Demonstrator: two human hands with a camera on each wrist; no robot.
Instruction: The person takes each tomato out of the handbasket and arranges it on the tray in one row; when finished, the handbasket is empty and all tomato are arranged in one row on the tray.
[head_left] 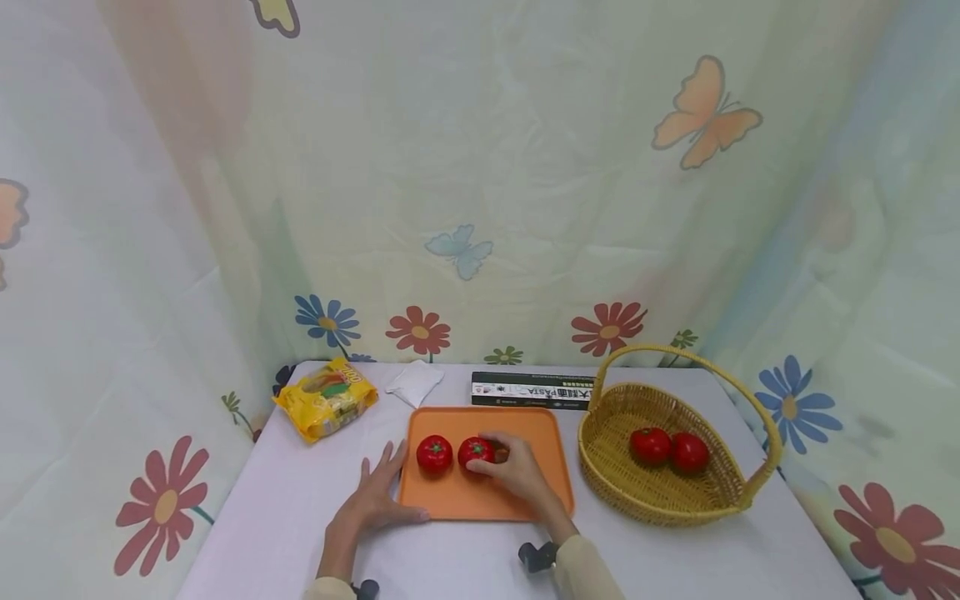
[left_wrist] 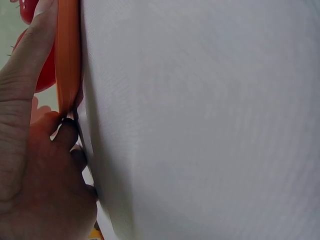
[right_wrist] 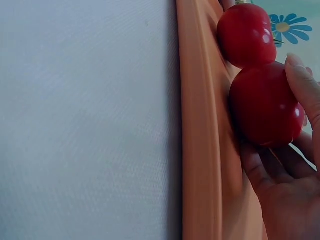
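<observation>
Two red tomatoes sit on an orange tray [head_left: 534,429] in the head view. My right hand [head_left: 522,477] grips the right-hand tomato [head_left: 474,451], thumb on its near side and fingers curled about the far side. The right wrist view shows that held tomato [right_wrist: 262,106] low over the tray, with the other tomato just beyond it. The left tomato [head_left: 434,455] stands on the tray, free of any hand. At the tray's left edge lies my left hand [head_left: 372,500], fingers spread and extended, thumb along the near rim. The left wrist view has the thumb beside the tray's rim [left_wrist: 68,55].
To the right stands a yellow wicker basket [head_left: 615,492] with a tall handle and two tomatoes [head_left: 670,450] inside. Behind the tray lie a dark pasta box [head_left: 532,390] and a white cloth-like piece [head_left: 416,382]. A yellow packet [head_left: 328,400] rests at the back left.
</observation>
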